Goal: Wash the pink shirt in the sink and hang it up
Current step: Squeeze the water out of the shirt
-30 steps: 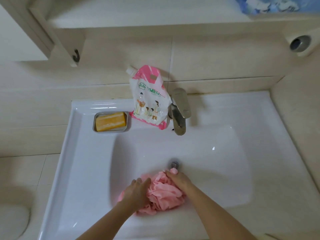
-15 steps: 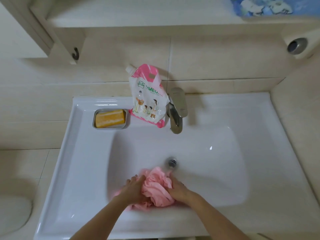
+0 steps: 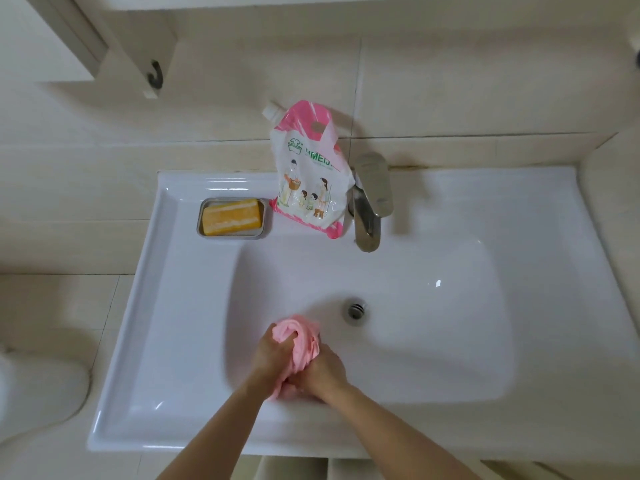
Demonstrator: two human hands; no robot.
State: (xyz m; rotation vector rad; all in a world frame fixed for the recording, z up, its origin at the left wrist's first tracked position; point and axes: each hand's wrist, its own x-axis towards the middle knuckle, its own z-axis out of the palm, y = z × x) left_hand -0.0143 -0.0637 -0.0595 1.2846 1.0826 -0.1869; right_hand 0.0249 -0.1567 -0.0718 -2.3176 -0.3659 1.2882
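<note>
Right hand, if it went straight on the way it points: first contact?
The right hand points up-left, so first is the pink shirt it grips. Just behind that bundle is the left hand, gripping it too. Beyond them looks like bare sink basin, though depth is unclear from one view.

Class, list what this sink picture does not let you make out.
Head view: pink shirt, shape hidden, bunched in the grip of left hand and right hand.
Head view: pouch brand lettering, partly covered by its pink flap.
Head view: white fixture, cut by left edge.
</note>
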